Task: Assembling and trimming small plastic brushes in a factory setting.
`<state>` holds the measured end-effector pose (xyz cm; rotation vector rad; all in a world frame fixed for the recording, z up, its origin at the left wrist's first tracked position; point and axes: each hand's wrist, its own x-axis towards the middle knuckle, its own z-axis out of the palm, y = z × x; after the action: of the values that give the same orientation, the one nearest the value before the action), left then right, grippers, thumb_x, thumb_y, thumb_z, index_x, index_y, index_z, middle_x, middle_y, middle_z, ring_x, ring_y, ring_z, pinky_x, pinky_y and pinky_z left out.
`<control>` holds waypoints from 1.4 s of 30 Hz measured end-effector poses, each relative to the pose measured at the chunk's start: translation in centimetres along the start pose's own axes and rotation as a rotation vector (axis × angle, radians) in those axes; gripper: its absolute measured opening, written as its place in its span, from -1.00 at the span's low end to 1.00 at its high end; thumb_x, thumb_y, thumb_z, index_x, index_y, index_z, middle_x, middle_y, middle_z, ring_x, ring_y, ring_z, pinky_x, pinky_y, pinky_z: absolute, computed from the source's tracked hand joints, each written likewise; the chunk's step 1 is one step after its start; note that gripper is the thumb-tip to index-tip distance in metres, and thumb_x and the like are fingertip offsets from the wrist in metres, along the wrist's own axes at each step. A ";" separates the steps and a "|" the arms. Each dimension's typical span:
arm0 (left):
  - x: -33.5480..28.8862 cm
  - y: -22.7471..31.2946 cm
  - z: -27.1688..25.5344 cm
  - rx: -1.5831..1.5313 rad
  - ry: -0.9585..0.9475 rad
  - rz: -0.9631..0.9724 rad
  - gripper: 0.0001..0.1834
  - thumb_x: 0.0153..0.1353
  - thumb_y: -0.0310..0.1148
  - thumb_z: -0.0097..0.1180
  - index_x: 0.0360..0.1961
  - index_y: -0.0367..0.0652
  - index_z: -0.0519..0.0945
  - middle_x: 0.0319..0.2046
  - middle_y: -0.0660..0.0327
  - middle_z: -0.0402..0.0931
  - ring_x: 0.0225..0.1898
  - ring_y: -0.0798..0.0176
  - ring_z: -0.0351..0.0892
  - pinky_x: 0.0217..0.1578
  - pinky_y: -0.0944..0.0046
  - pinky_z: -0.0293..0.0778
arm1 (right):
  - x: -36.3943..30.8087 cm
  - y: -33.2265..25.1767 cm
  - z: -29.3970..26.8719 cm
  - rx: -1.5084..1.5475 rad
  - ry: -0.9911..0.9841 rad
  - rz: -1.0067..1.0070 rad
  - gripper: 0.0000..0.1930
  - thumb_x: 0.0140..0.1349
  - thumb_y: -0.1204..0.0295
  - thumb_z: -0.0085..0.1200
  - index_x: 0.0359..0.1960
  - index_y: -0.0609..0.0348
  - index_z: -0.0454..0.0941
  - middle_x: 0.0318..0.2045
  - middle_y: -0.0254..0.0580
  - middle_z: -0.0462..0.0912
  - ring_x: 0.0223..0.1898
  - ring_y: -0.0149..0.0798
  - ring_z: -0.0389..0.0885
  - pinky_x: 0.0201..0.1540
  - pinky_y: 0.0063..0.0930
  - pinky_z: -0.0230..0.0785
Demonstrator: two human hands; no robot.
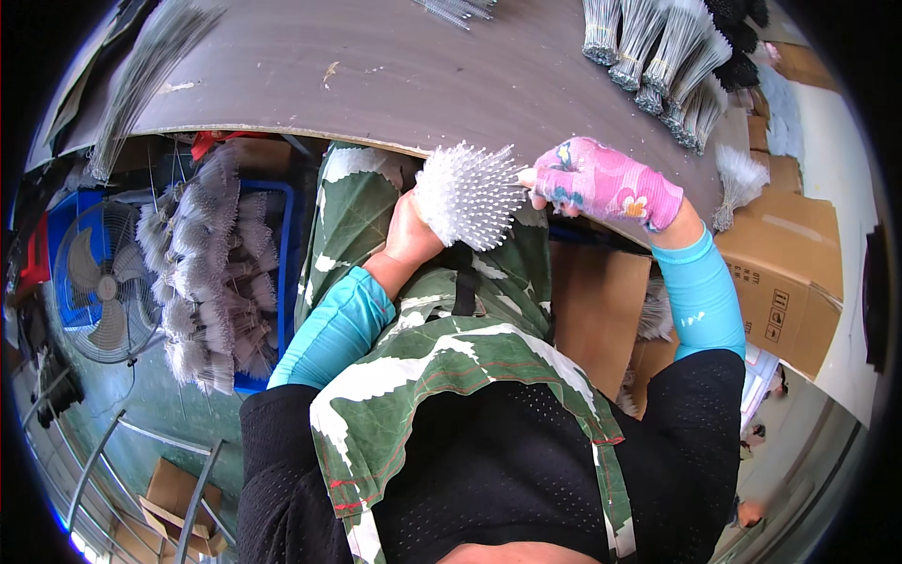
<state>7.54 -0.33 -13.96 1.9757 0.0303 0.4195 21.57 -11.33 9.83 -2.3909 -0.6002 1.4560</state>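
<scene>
In front of my lap, my left hand (413,232) is closed round a bundle of thin white stems (470,197), whose many bead-like tips fan out toward me and hide most of the fingers. My right hand (601,183), in a pink flowered glove with bare fingertips, is at the right edge of that bundle. Its thumb and finger are pinched together beside the outermost tips. Whether a single stem is between them is too small to make out.
The brown table (376,85) curves ahead of me, with tied wire-like bundles (658,47) at its far right and loose thin stems (155,66) at its left. A blue crate (287,273) of white bundles and a fan (105,282) stand left; cardboard boxes (785,273) stand right.
</scene>
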 end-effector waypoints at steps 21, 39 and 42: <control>-0.1 0.0 0.4 0.159 -0.020 -0.012 -0.48 -0.03 -0.24 0.25 0.00 -0.12 0.48 -0.07 0.04 0.50 -0.07 -0.02 0.51 -0.10 0.16 0.46 | -0.6 1.4 1.1 0.131 0.072 -0.044 -0.60 0.22 0.12 0.06 -0.52 0.26 0.56 -0.68 -0.27 0.48 -0.57 -0.47 0.41 -0.44 -0.48 0.31; -0.2 -0.6 0.8 0.166 -0.030 0.002 -0.49 -0.01 -0.24 0.22 0.01 -0.11 0.46 -0.07 0.03 0.47 -0.06 -0.02 0.50 -0.09 0.16 0.45 | 0.3 1.7 1.4 -0.010 0.060 -0.018 -0.60 0.22 0.11 0.04 -0.55 0.23 0.52 -0.68 -0.39 0.44 -0.63 -0.54 0.30 -0.52 -0.58 0.20; -0.1 -0.2 0.5 0.117 -0.022 -0.013 -0.50 -0.01 -0.25 0.22 0.01 -0.11 0.47 -0.07 0.03 0.47 -0.06 -0.02 0.50 -0.09 0.16 0.45 | 0.1 1.7 1.6 0.051 0.055 0.003 -0.61 0.24 0.12 0.02 -0.53 0.22 0.53 -0.66 -0.40 0.46 -0.61 -0.54 0.32 -0.50 -0.59 0.21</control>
<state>7.64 -0.74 -14.34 2.0936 0.0547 0.3951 20.55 -12.70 8.28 -2.3847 -0.5400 1.3849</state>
